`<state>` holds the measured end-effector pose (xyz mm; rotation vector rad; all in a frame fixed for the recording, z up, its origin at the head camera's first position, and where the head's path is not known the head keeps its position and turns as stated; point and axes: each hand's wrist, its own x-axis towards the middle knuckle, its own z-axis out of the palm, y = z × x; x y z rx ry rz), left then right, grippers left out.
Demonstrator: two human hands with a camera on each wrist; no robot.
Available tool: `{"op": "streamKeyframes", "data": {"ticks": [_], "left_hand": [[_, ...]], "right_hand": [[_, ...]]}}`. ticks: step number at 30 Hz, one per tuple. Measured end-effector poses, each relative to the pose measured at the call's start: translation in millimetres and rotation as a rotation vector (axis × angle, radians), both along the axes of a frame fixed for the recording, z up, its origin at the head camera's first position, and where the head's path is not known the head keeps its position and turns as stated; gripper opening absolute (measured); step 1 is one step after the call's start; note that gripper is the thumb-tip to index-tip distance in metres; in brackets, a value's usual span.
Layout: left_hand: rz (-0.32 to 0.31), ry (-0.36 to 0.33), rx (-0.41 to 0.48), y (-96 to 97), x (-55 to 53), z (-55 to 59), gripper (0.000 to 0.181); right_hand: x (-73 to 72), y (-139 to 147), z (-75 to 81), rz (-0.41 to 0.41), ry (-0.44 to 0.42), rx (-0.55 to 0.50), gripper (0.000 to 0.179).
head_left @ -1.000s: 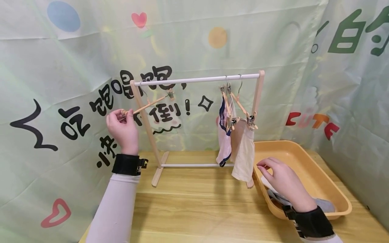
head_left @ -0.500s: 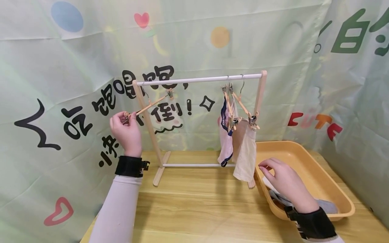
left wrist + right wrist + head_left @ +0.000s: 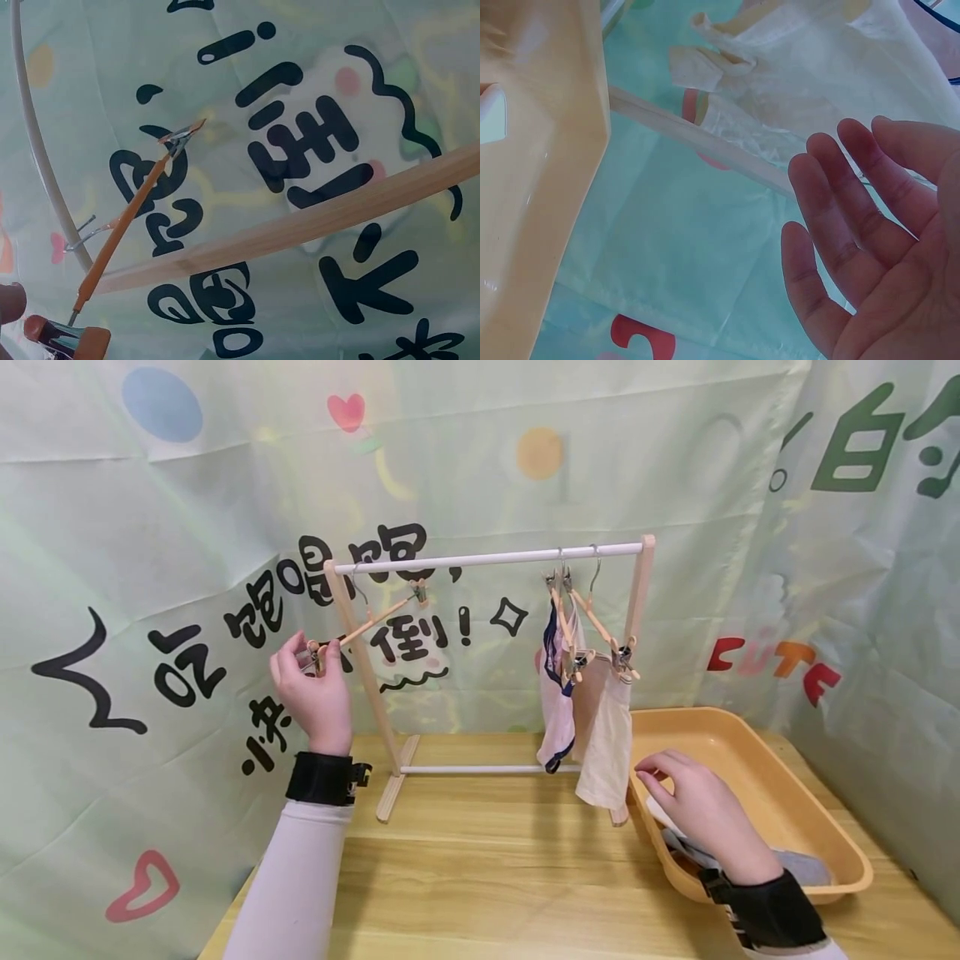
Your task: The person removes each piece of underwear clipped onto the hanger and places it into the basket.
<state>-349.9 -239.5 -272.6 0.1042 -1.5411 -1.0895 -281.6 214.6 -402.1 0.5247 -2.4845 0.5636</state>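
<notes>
My left hand point(image 3: 313, 702) is raised at the rack's left end and holds the near clip point(image 3: 319, 658) of a bare clip hanger point(image 3: 381, 617). The hanger hooks over the white bar point(image 3: 487, 559) and slants away; its far clip point(image 3: 182, 138) carries nothing. Only a fingertip point(image 3: 11, 302) of this hand shows in the left wrist view. My right hand point(image 3: 708, 806) hovers over the yellow basin's near-left side, fingers loosely bent and holding nothing; its palm point(image 3: 904, 300) shows in the right wrist view.
Cream shorts point(image 3: 606, 735) and a pink garment with navy trim point(image 3: 557, 727) hang from clip hangers at the rack's right. The yellow basin point(image 3: 750, 768) holds grey fabric point(image 3: 802, 867) and something white. A printed curtain point(image 3: 465, 468) stands behind the wooden table point(image 3: 480, 877).
My left hand dips slightly and shifts a little toward the rack, still at the same clip, whose angle has turned somewhat. My right hand stays nearly still. The hanging clothes are unchanged.
</notes>
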Motion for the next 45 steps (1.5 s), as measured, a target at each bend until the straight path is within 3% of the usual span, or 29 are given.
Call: {"op": "streamKeyframes", "data": {"ticks": [5,9,13,16,21,25,32,45], "left_hand": [[0.087,0.023,-0.056,2.6,5.3,4.8,0.058],[0.154,0.094,-0.097,12.5,18.6,13.3,0.060],[0.129,0.148,-0.118,32.0,40.7,21.9,0.058],[0.083,0.148,-0.128,45.9,56.5,25.3,0.057],[0.009,0.117,-0.142,55.8,68.5,22.2,0.057],[-0.030,0.109,-0.152,58.6,70.3,14.5,0.053],[-0.054,0.064,-0.195,42.2,44.2,-19.0,0.050],[-0.177,-0.033,-0.222,56.4,42.3,-47.8,0.052]], "right_hand": [[-0.2,0.9,-0.2,-0.003,0.010,0.003,0.007],[0.5,1.4,0.4,-0.003,0.010,0.003,0.007],[0.9,1.7,0.0,-0.002,0.011,0.001,0.006],[1.3,1.8,-0.9,-0.001,0.014,0.001,0.005],[2.4,1.8,-2.6,-0.007,0.021,0.004,0.006],[2.0,1.6,-3.8,-0.009,0.032,0.004,0.006],[2.0,-2.6,-3.5,0.004,0.032,0.008,0.006],[0.3,-4.9,-3.6,0.000,0.020,0.007,0.008]]}}
